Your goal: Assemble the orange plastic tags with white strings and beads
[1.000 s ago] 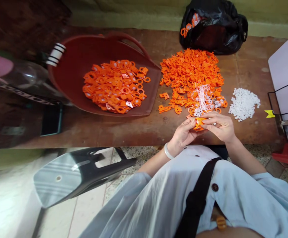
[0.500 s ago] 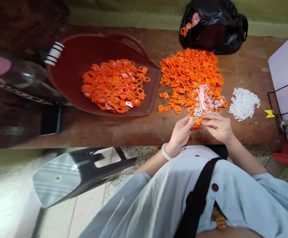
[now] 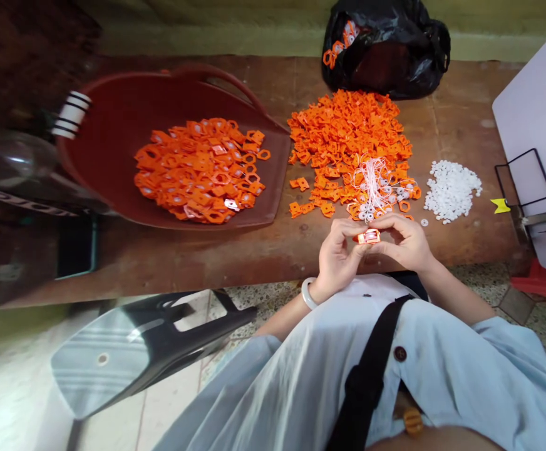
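My left hand (image 3: 341, 254) and my right hand (image 3: 405, 243) meet near the table's front edge. Between their thumbs and fingers they pinch one small orange plastic piece (image 3: 369, 236), whose pale inner part faces up. Just beyond the fingertips lies a bundle of white string (image 3: 374, 181) with small white discs. It rests against a wide heap of loose orange plastic parts (image 3: 348, 128). To the right of my right hand is a pile of small white discs (image 3: 451, 191), with one single disc (image 3: 424, 222) lying apart.
A dark red scoop-shaped basket (image 3: 99, 100) on the left holds many orange pieces. A black plastic bag (image 3: 395, 50) with more pieces stands at the back. A phone (image 3: 76, 245) lies far left; a grey stool (image 3: 101, 358) stands below the table. At right is a white board (image 3: 540, 119).
The orange piece has been turned between my fingers, and its pale inside now shows. Both hands still hold it. The camera view has shifted slightly.
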A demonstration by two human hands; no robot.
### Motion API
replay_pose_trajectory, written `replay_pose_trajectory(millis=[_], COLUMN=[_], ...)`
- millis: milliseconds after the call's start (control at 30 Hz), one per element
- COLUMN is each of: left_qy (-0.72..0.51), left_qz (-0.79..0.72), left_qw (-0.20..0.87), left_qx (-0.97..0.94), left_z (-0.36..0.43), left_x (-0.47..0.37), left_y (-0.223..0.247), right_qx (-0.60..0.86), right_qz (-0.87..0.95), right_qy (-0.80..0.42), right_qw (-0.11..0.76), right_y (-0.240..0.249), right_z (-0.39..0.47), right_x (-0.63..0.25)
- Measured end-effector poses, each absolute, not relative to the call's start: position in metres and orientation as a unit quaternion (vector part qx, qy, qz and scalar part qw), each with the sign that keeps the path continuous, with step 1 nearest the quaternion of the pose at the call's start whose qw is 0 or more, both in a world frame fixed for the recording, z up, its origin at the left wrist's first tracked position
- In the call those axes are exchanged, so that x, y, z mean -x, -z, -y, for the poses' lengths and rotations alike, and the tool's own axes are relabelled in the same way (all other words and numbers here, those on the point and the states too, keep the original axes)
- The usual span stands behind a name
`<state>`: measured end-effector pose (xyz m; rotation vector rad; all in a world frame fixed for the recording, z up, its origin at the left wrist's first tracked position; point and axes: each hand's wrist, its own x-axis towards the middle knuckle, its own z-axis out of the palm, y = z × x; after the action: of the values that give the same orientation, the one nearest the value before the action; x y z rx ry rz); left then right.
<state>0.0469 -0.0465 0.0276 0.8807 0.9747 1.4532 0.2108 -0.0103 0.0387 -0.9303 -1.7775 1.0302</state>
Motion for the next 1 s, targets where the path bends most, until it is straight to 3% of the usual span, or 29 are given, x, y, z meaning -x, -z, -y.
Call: replay_pose_trajectory(millis=[333, 467, 667, 1000], left_qy=[-0.626, -0.604, -0.517, -0.567], left_qz=[-0.397, -0.428, -0.436, -0.488], left_qw=[0.534, 0.548, 0.646, 0.566], left_qx=[-0.407, -0.39, -0.353, -0.347], left_z=[0.052, 0.042, 0.019, 0.019], left_x=[-0.05, -0.053, -0.049, -0.049], left_y=[-0.036, -0.025, 0.008, 0.005], right_qx=[0.374, 0.416, 0.468, 0.436], right_qz=[0.743, 0.665, 0.372, 0.42], right_qy=[-0.38, -0.476, -0.725, -0.695], right_qw=[0.405, 0.398, 0.341, 0.389], right_y=[-0.061, -0.042, -0.01, -0.01], right_z=[0.015, 0.005, -0.019, -0.001], right_x=[-0.208, -0.207, -0.211, -0.198])
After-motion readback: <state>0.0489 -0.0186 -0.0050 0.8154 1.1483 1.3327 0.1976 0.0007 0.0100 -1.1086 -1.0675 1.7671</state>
